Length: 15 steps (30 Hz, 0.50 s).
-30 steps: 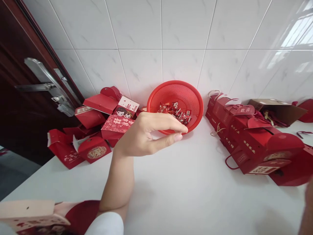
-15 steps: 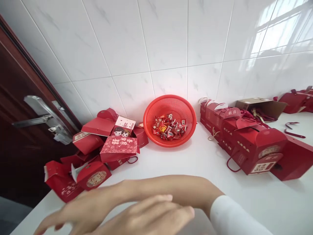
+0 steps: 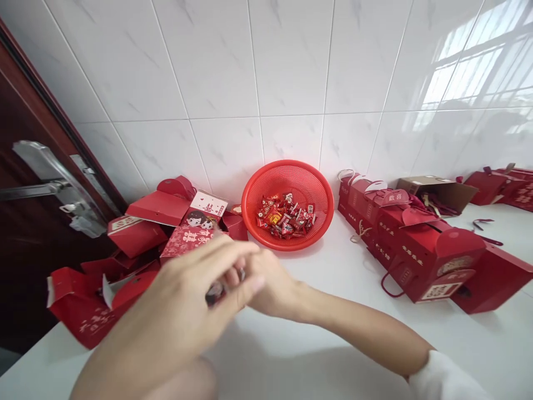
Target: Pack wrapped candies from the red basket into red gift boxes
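Note:
My left hand (image 3: 179, 303) is in the foreground, its fingers curved over the fingers of my right hand (image 3: 266, 283) and its thumb below them. My right hand reaches in from the right, fingers curled. Between the two hands shows a small dark, shiny thing (image 3: 214, 291), mostly hidden and too blurred to name. Both hands are above the white table, in front of a red plastic basket (image 3: 287, 244) with several wrapped candies (image 3: 287, 216) inside. Behind my left hand lies a heap of red gift boxes (image 3: 156, 206), partly covered by the hand.
A row of red gift boxes (image 3: 410, 250) with handles stands at the right. Beyond it are an open cardboard box (image 3: 437, 191) and more red boxes (image 3: 495, 186). A tiled wall (image 3: 291, 66) closes off the back; a dark door with a metal handle (image 3: 62, 189) is at left.
My two hands have risen and come together; the right hand has moved right from the lower left. My left hand now curves over it. The view has shifted slightly.

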{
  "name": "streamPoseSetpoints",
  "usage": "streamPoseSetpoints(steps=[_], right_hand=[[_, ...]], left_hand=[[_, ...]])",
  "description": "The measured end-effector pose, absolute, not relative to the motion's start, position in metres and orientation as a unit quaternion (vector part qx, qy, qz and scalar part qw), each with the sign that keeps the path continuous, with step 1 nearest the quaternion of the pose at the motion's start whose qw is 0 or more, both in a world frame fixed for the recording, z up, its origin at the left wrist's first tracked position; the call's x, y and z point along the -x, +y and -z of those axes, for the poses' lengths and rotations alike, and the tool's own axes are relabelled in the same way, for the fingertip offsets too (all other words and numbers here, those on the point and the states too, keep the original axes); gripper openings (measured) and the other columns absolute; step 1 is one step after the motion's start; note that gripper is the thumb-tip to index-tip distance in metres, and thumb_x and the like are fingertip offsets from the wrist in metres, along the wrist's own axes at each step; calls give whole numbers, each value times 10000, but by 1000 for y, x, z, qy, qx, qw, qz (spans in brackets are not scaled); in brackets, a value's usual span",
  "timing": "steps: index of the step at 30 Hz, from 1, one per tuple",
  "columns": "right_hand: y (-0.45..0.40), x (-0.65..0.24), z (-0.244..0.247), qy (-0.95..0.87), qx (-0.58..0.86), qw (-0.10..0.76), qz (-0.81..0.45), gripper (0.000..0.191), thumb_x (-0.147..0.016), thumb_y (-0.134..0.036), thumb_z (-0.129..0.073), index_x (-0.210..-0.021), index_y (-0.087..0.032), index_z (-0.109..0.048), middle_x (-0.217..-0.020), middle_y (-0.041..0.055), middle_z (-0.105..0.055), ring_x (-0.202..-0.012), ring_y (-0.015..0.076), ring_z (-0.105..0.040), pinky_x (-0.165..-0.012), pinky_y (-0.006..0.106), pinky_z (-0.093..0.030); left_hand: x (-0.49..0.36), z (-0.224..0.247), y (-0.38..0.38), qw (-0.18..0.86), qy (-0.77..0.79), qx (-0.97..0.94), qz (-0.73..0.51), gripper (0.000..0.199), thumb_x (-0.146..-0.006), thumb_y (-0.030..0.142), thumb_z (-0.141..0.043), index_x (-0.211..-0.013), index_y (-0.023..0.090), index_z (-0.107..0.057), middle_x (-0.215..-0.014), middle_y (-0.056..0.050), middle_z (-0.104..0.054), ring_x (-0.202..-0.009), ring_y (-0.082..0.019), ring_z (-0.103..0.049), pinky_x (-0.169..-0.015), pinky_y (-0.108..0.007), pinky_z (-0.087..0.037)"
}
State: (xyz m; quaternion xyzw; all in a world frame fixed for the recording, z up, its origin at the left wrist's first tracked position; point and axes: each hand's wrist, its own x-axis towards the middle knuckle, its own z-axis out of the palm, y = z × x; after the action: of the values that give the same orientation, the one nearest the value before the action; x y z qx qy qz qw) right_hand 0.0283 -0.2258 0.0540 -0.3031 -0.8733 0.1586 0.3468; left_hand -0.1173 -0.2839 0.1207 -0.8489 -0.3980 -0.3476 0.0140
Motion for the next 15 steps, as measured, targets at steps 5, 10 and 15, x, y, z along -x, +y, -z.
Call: streamPoseSetpoints(steps=[5,10,15], right_hand=[[-228,-60,-50,-825,455,318,-108,289,-955,-173,-404,-1222,-122,-505,-960,118,-675,-698,195,-614,-582,275,-398],[-231,-60,-37,-825,479,264,-141,328,-958,-223,-479,-1247,-68,-497,-1055,181,-690,-786,246,-667,-607,302,-411],[-206,-89,-47,-843,399,278,-230,211,-892,-340,-656,-985,-150,-659,-839,69,-732,-716,190,-664,-624,260,-421]], left_hand=[[102,-126,-223,-121,-543,791,255,365,-886,586,-554,-781,237,-575,-676,1,-678,-601,-203,-635,-515,-277,-449],[82,-113,-189,-217,-549,797,130,330,-857,442,-535,-624,219,-461,-634,-7,-603,-587,-187,-576,-510,-275,-369],[83,-103,-172,-219,-539,805,116,281,-816,395,-519,-609,207,-484,-646,-11,-567,-576,-170,-491,-507,-279,-298]])
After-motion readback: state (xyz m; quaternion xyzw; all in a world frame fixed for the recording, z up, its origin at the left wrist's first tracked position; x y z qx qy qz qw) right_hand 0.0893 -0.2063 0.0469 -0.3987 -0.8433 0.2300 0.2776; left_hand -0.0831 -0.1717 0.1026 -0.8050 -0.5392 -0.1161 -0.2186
